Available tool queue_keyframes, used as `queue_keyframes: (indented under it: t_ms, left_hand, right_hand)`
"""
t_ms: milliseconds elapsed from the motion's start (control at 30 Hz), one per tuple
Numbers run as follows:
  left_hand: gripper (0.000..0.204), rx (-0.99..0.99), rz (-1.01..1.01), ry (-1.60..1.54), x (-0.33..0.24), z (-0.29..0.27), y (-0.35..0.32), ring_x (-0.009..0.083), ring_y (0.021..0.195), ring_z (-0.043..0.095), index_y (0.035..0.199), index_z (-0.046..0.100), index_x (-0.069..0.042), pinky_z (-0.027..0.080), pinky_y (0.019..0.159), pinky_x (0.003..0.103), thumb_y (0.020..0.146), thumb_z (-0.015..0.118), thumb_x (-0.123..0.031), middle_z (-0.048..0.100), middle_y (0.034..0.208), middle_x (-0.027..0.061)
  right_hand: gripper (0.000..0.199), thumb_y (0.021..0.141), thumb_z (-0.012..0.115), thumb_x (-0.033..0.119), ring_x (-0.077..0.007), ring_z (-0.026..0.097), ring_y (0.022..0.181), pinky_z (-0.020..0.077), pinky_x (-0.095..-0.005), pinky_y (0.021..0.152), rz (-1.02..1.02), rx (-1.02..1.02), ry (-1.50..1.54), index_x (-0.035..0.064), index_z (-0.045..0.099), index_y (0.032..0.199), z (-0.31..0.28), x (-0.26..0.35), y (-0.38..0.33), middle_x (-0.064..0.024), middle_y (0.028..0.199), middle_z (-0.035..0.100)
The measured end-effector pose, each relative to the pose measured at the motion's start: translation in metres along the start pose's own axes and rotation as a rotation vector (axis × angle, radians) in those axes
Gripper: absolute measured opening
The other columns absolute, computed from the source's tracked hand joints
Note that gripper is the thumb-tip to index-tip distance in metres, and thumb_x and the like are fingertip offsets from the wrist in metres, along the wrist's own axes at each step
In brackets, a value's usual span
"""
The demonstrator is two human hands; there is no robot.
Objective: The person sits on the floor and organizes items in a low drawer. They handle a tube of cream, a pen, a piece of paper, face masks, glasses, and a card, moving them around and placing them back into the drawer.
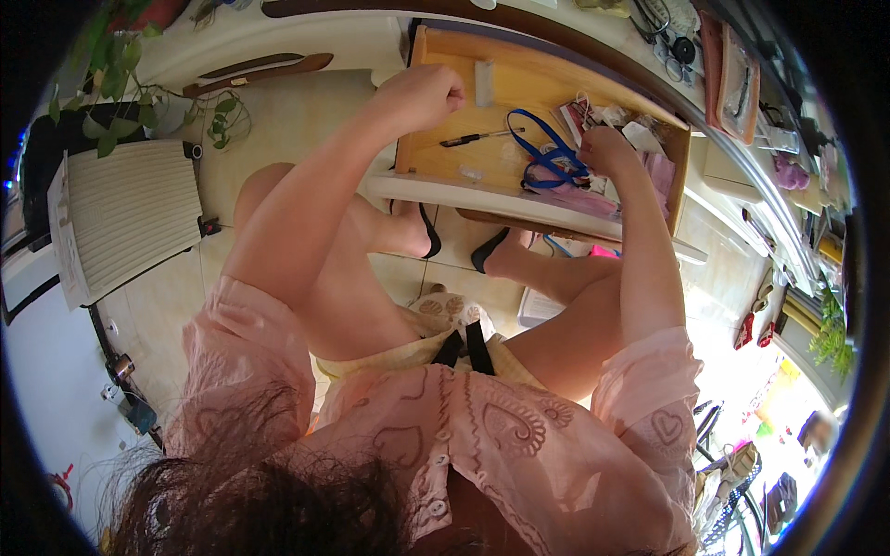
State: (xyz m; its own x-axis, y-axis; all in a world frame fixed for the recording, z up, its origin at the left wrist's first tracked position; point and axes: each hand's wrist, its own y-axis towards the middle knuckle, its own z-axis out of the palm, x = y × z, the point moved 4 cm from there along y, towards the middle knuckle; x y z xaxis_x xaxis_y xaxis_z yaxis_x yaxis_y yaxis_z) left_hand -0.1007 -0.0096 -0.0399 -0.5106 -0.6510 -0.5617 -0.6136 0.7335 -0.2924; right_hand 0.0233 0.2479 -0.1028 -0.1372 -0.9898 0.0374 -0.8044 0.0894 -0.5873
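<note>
An open wooden drawer (436,167) lies across my knees' far side. Over its left end is my left hand (431,93), fingers curled closed; whatever they hold, if anything, is hidden. At the drawer's right half my right hand (607,151) is also closed, its fingertips turned away from view. Just left of it lies a looped blue strap (547,162). A dark pen (464,140) rests on the drawer bottom between the hands. Papers (642,136) and pink cloth-like material (593,197) crowd the drawer's right end. A pale strip (484,83) sits near the back left.
A cream ribbed seat or cushion (134,204) stands at the left, below a trailing green plant (120,74). The desk above the drawer carries a brown-edged clear case (737,83) and small items. A pale box-like thing (542,309) is on the tiled floor below the drawer.
</note>
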Motion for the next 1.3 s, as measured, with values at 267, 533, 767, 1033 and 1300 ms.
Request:
queue_keyframes:
  t_ms: [267,533,767,1033,1300]
  left_hand:
    - [0.010,-0.033,-0.046,-0.031,0.007,-0.011,0.006,0.0264,0.067,0.059,0.077,0.063,-0.003,0.045,0.060,0.036,0.075,0.055,-0.009,0.062,0.072,0.0129]
    - [0.009,-0.204,-0.008,-0.240,0.020,-0.028,0.005,0.0242,0.061,0.056,0.070,0.060,-0.002,0.045,0.059,0.034,0.074,0.055,-0.008,0.060,0.065,0.0115]
    - [0.016,-0.188,-0.015,-0.177,0.017,-0.037,-0.001,0.0163,0.069,0.064,0.080,0.059,0.001,0.048,0.065,0.028,0.084,0.051,-0.013,0.064,0.075,0.0085]
    - [0.016,-0.137,0.128,-0.195,-0.011,-0.026,0.004,0.0189,0.072,0.061,0.084,0.061,-0.002,0.047,0.066,0.030,0.083,0.054,-0.016,0.064,0.078,0.0093]
    - [0.028,0.388,0.183,-0.780,-0.073,0.018,-0.001,0.0077,0.071,0.056,0.100,0.060,0.001,0.045,0.064,0.020,0.091,0.048,-0.023,0.064,0.082,0.0045]
  right_hand:
    - [0.022,0.074,0.056,0.005,-0.0320,0.057,0.088,0.0466,-0.0389,0.074,-0.325,-0.221,0.232,0.0071,0.058,0.096,-0.006,0.086,0.035,-0.0134,0.093,0.056]
    - [0.028,0.070,0.058,0.003,-0.0307,0.055,0.094,0.0467,-0.0390,0.076,-0.206,-0.115,-0.046,0.0090,0.059,0.097,0.030,0.101,0.055,-0.0121,0.105,0.050]
    - [0.020,0.071,0.059,0.005,-0.0276,0.053,0.098,0.0435,-0.0400,0.084,-0.281,-0.390,-0.126,0.0085,0.060,0.091,-0.006,0.100,0.022,-0.0096,0.113,0.046]
    - [0.012,0.077,0.060,0.012,-0.0274,0.058,0.086,0.0453,-0.0378,0.076,-0.145,-0.459,0.451,0.0049,0.059,0.087,-0.079,0.073,-0.051,-0.0096,0.085,0.062]
    - [0.014,0.081,0.060,0.008,-0.0066,0.052,0.067,0.0423,-0.0206,0.061,-0.078,-0.618,1.243,0.0016,0.057,0.093,-0.081,0.039,-0.110,-0.0016,0.077,0.060]
